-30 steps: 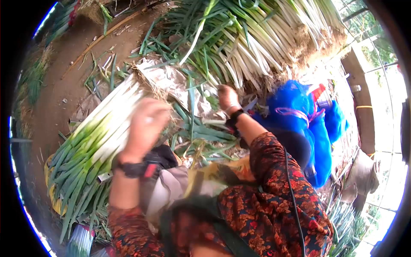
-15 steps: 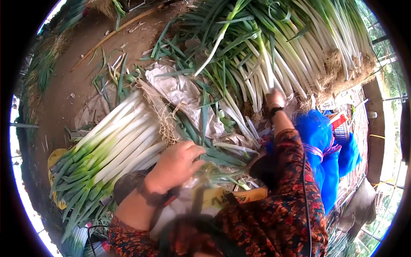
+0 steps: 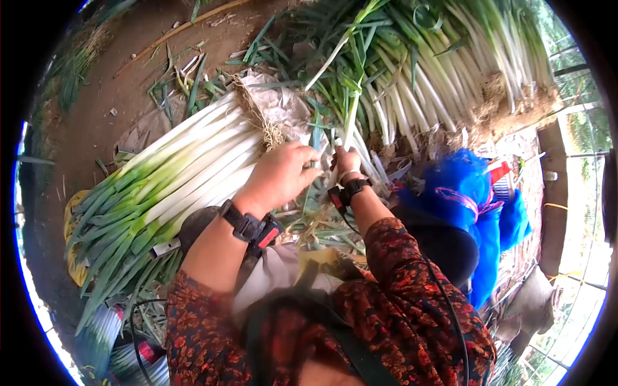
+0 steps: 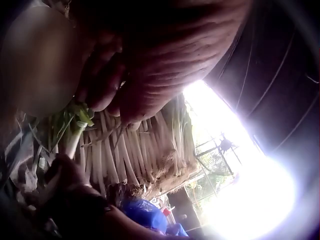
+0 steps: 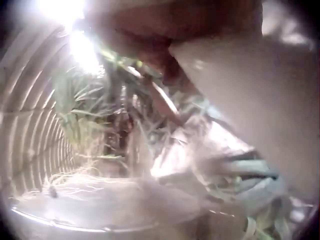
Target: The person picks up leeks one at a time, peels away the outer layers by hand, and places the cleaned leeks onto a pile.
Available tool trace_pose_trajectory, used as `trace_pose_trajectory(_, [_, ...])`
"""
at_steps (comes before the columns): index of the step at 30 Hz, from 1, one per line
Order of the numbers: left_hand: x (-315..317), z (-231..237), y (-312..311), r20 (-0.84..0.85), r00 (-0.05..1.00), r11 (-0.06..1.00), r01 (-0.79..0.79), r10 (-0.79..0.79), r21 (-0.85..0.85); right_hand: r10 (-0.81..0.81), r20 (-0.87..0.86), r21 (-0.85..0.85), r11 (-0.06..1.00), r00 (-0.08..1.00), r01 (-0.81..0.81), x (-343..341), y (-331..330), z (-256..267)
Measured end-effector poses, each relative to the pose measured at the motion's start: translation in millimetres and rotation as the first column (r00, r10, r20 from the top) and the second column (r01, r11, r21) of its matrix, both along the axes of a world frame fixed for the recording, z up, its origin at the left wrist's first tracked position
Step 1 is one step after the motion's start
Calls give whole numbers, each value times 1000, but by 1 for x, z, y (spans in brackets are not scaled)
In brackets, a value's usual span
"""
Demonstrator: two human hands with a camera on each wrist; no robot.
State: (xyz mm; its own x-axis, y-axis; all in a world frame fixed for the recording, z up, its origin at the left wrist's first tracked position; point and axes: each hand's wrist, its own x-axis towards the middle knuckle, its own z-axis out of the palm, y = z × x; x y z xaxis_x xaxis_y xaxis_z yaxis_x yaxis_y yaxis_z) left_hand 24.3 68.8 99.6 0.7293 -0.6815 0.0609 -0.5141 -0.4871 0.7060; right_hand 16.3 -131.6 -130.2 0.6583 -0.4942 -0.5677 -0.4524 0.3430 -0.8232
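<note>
In the head view my right hand (image 3: 348, 162) grips a long green onion (image 3: 351, 119) low on its white stalk, leaves pointing away from me. My left hand (image 3: 280, 172) is just left of it, thumb and fingers bent toward the stalk, with nothing visible between them. Beside the left hand, a neat row of green onions (image 3: 193, 154) lies with roots near the hand and green tops toward the lower left. A large pile of green onions (image 3: 418, 77) lies beyond the right hand. The left wrist view shows the held stalk (image 4: 75, 140) below my left fingers.
Blue cloth bundles (image 3: 460, 183) tied with pink string lie at the right, near a red-and-white container (image 3: 501, 183). Loose leaves and a crumpled pale sheet (image 3: 277, 103) cover the ground ahead. A wooden beam (image 3: 552, 193) and wire mesh run along the right side.
My right hand reached to the pile, then came back toward me with a green onion. My left hand moved off the row at left to beside the right hand.
</note>
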Motion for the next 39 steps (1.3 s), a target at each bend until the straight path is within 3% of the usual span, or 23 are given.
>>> trace_pose_trajectory(3, [7, 5, 0, 88, 992, 995, -89, 92, -36, -72, 100, -155, 984, 992, 87, 2, -12, 53])
trace_pose_trajectory(5, [15, 0, -2, 104, 981, 985, -159, 166, -71, 4, 171, -372, 926, 985, 61, -24, -8, 57])
trace_pose_trajectory(7, [25, -5, -5, 75, 967, 962, -230, 243, -144, 103, 147, -501, 865, 984, -16, -70, 21, 111])
trace_pose_trajectory(10, [35, -15, -14, 144, 900, 894, -367, 411, -258, 190, 162, -357, 926, 968, -122, -121, 26, 107])
trace_pose_trajectory(11, [40, -21, -18, 161, 853, 845, -432, 497, -315, 170, 128, -244, 960, 977, -135, -135, 34, 140])
trace_pose_trajectory(15, [51, -22, -23, -37, 837, 811, -538, 545, -230, 202, 205, -190, 968, 958, -163, -186, 44, 182])
trace_pose_trajectory(17, [47, -17, -28, -374, 847, 866, -466, 378, -180, 253, 206, -159, 962, 945, -223, -206, 51, 201])
trace_pose_trajectory(18, [58, -45, -42, -136, 880, 801, -471, 454, -370, 268, 205, -168, 957, 941, -236, -215, 53, 204])
trace_pose_trajectory(19, [69, -72, -56, 119, 816, 737, -436, 566, -516, 283, 208, -177, 952, 936, -249, -221, 55, 206])
trace_pose_trajectory(21, [44, -28, -37, -168, 859, 840, -509, 483, -187, 309, 231, -220, 940, 923, -259, -227, 60, 206])
trace_pose_trajectory(25, [7, -35, -39, -154, 912, 791, -407, 380, -457, 358, 197, -454, 858, 913, -239, -233, 52, 187])
trace_pose_trajectory(26, [-7, -25, -34, -51, 915, 845, -390, 400, -367, 367, 165, -528, 817, 915, -232, -232, 48, 183])
trace_pose_trajectory(27, [-27, 5, -25, -192, 927, 935, -344, 324, -84, 374, 188, -534, 815, 908, -225, -230, 45, 180])
trace_pose_trajectory(29, [-64, 1, -20, -134, 990, 990, -61, 43, -128, 391, 226, -544, 811, 892, -218, -225, 42, 178])
trace_pose_trajectory(30, [-76, -35, -23, 21, 982, 945, 185, -186, -268, 375, 286, -508, 839, 882, -192, -220, 43, 181])
trace_pose_trajectory(31, [-88, -55, -23, 10, 920, 887, 381, -392, -262, 358, 345, -471, 866, 868, -169, -216, 43, 185])
trace_pose_trajectory(32, [-114, -15, -8, -223, 889, 913, 407, -400, -19, 338, 356, -398, 898, 871, -186, -214, 36, 183])
trace_pose_trajectory(33, [-121, -19, -1, -261, 883, 921, 369, -390, -127, 322, 396, -358, 916, 860, -179, -215, 40, 191])
trace_pose_trajectory(35, [-107, 47, 19, -351, 800, 731, 593, -487, 337, 439, 335, -571, 799, 834, -191, -215, 33, 193])
trace_pose_trajectory(36, [-102, 41, 25, -87, 939, 913, 344, -333, 220, 452, 242, -665, 721, 859, -192, -217, 41, 213])
trace_pose_trajectory(37, [-98, 42, 33, 147, 985, 996, 89, -92, 30, 485, 196, -714, 666, 852, -214, -219, 41, 222])
trace_pose_trajectory(38, [-89, 48, 36, 467, 882, 994, -17, 65, -107, 491, 155, -699, 668, 857, -257, -222, 45, 231])
trace_pose_trajectory(39, [-77, 61, 38, 711, 660, 963, -73, 241, -258, 502, 113, -680, 668, 858, -301, -224, 49, 237])
